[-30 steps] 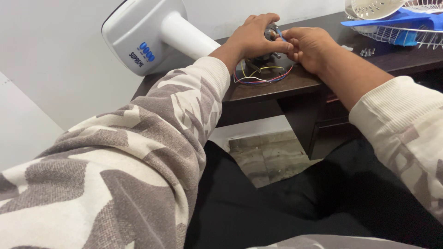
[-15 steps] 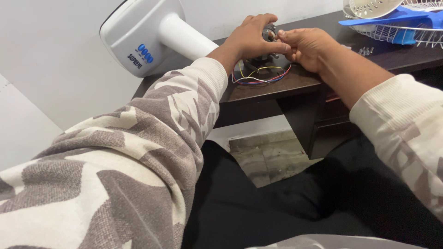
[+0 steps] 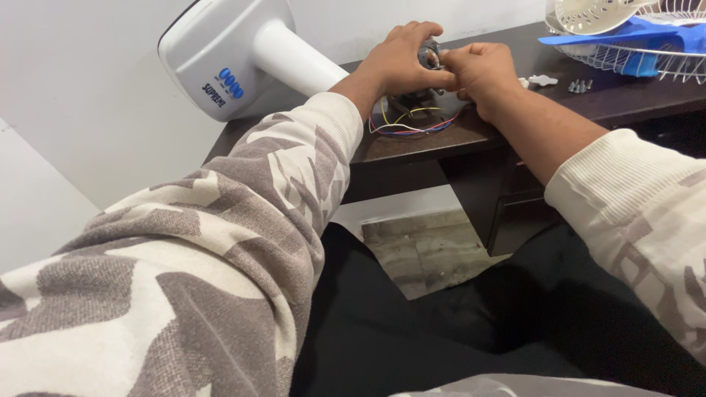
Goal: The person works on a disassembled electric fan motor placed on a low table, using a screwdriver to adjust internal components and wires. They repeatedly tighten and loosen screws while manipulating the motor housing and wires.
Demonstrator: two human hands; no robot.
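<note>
Both my hands are up at top centre of frame, on the dark wood counter (image 3: 412,147). Left hand (image 3: 401,62) wraps over a small grey metal motor part (image 3: 429,55); its fingers (image 3: 412,33) are curled over the top and clamped on it, thumb pressed along the near side. Right hand (image 3: 482,70) comes in from the right w/ fingers bunched tight together, tips touching the same part right where the left hand holds it. Can't tell exactly what the right fingertips pinch, too small and half hidden. So the motor part sits between the two hands, just above the counter top, near its front edge.

Under the hands, thin wires (image 3: 412,125) (yellow, red, blue, pale) loop loosely on the counter, running up to the part.

Upper left of frame: big white plastic fan base (image 3: 220,55) w/ a white neck (image 3: 298,55), tilted on its side, neck pointing toward my left wrist.

Upper right corner: white wire fan guard (image 3: 632,62) lying on the counter, a blue blade (image 3: 625,37) resting over it, and a cream round plastic piece (image 3: 588,13) at the back. Just left of the guard, a small white knob-like bit (image 3: 543,79) and a few small screws (image 3: 579,86), near my right hand but not touching it.

Both sleeves are cream and brown camo knit; black trousers at bottom of frame, stone-look floor between counter and knees.
</note>
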